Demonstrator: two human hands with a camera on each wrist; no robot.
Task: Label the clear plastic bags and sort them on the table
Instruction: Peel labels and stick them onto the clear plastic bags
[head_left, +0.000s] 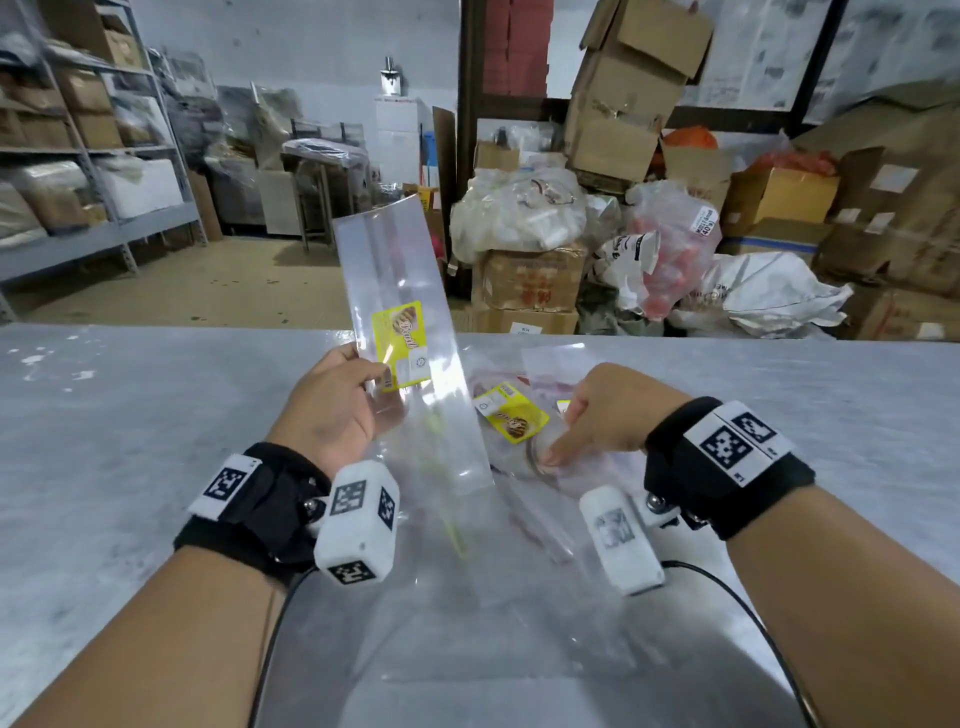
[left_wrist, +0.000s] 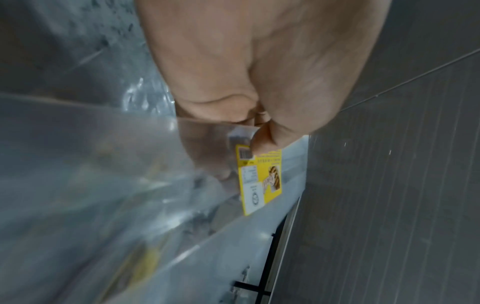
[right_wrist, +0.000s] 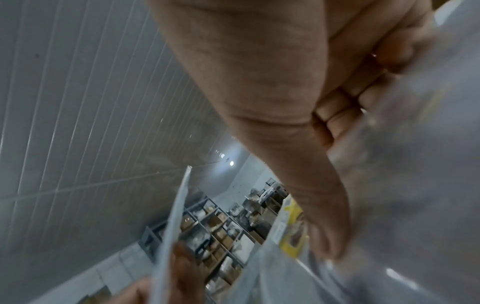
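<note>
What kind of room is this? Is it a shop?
More likely a storeroom or warehouse than a shop: stacked cardboard boxes, metal shelves full of packed goods, and stuffed plastic sacks piled on the floor.

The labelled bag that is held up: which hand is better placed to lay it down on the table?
Left. The left hand already pinches the labelled bag at its yellow label, raised above the table. The right hand is on the pile of bags.

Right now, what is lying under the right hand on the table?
The right hand presses on clear bags lying on the table; one shows a yellow label. Anything directly beneath the palm is covered.
</note>
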